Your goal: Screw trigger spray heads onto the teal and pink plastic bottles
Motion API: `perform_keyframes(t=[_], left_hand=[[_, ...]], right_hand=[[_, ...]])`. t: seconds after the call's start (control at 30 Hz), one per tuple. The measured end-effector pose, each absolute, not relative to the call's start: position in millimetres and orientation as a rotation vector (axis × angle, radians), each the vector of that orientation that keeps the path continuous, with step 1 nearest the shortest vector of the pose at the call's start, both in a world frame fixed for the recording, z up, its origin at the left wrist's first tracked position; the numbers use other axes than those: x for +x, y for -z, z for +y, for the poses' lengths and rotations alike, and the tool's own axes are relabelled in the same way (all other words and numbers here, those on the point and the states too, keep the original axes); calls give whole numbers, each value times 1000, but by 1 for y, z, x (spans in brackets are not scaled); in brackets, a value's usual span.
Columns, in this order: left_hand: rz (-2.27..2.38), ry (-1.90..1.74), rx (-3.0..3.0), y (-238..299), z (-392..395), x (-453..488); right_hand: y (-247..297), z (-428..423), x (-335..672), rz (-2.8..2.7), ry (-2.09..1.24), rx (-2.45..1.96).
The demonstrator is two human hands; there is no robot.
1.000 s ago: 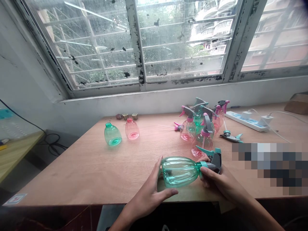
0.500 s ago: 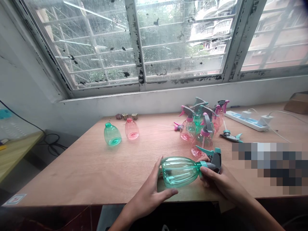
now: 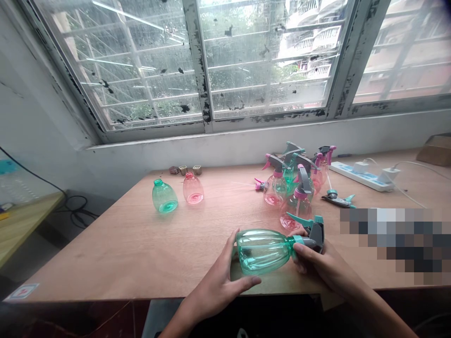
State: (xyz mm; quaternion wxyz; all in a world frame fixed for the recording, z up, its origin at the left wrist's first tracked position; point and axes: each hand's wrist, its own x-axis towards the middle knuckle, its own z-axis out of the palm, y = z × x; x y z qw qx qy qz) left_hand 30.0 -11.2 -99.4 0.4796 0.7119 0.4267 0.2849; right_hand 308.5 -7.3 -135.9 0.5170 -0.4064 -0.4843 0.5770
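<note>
A green spray bottle lies on its side in the air above the table's front edge, its base toward the left. My left hand is closed around the base end, thumb below and fingers partly hidden behind the bottle. At the neck, my right hand pinches the teal collar of the grey spray head. The spray head sits on the bottle's neck, and its teal trigger points up and left. Just behind it stands a pink spray bottle.
Several pink and green spray bottles cluster behind my hands. A loose spray head and a white power strip lie to the right. Headless green and pink bottles stand at left, near small blocks.
</note>
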Motion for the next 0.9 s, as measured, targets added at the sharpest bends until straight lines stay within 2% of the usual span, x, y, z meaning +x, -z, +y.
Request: perform_keyframes(t=[0.9], left_hand=[[1022,-690,1757,99,-10,30]], right_hand=[[137,-6,309,-1212,-1369,-1001]])
